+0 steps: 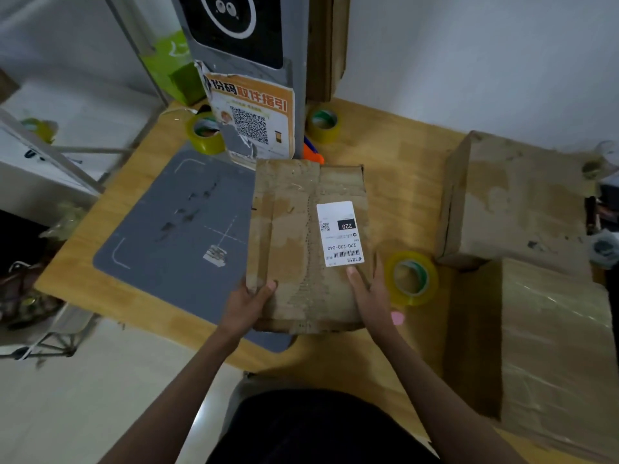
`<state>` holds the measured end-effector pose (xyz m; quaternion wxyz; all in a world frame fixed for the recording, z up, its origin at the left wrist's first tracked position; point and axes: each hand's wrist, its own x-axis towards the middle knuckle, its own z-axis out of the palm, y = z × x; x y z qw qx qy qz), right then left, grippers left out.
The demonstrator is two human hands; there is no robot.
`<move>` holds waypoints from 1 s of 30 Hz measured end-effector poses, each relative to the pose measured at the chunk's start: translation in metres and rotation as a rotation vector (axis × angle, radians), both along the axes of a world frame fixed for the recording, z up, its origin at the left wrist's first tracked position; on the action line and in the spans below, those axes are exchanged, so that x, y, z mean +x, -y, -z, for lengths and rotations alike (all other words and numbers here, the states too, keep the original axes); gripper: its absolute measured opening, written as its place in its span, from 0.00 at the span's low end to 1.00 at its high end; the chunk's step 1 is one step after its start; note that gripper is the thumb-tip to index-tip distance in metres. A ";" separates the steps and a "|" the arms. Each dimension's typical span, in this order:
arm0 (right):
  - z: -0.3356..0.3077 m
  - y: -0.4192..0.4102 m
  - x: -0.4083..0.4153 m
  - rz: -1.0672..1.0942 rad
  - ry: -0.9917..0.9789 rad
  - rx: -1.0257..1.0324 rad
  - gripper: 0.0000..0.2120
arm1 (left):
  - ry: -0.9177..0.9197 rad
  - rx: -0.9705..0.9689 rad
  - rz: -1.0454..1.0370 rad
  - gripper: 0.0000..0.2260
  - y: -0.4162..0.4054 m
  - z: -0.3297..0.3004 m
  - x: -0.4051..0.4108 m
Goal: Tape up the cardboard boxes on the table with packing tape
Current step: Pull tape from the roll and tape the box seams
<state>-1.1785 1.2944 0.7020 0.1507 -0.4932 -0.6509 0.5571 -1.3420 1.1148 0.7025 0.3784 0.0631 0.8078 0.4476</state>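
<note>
grey mat [174,226] on table | QR poster [254,122] on kiosk | orange tool [313,154] behind

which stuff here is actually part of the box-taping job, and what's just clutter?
Job:
- labelled box, held by left hand and right hand
- nearest tape roll
- two boxes at right
- spare tape rolls

Clutter:
- grey mat
- QR poster
- orange tool
</note>
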 end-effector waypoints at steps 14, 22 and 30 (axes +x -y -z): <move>-0.090 0.012 -0.053 -0.094 -0.077 0.278 0.25 | 0.194 0.144 0.056 0.22 0.015 0.008 -0.040; -0.048 0.005 -0.057 -0.026 0.082 0.349 0.28 | 0.304 0.152 0.126 0.18 0.029 0.008 -0.059; -0.043 -0.041 -0.038 0.107 0.236 0.105 0.38 | 0.252 0.123 0.194 0.16 0.018 -0.003 -0.066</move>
